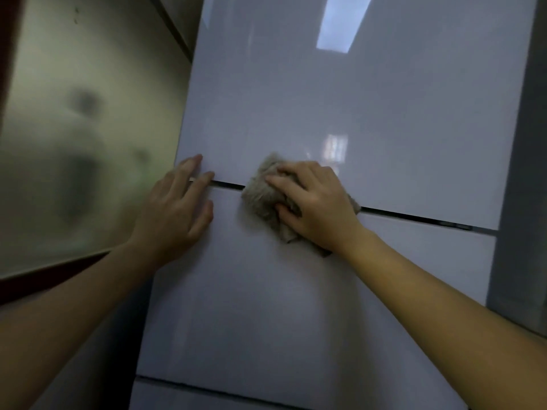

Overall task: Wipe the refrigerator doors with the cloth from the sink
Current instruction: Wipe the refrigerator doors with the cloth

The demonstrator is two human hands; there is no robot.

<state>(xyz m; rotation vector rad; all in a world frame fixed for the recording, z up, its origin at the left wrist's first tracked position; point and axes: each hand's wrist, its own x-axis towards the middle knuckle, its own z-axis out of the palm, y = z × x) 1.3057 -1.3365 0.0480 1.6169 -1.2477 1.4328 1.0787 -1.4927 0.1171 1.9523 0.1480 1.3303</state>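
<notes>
Beige fuzzy cloth, clutched by the right hand, straddles the dark horizontal seam across the glossy white refrigerator; the left hand lies flat just beside.

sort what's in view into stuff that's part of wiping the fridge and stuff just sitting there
In the job: cloth, right hand gripping it, left hand flat beside it, upper door, middle door.
Just there: frosted glass panel, grey surface at right.

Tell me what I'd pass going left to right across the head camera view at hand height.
Frosted glass panel → left hand → cloth → right hand → bare refrigerator door → grey side panel.
</notes>
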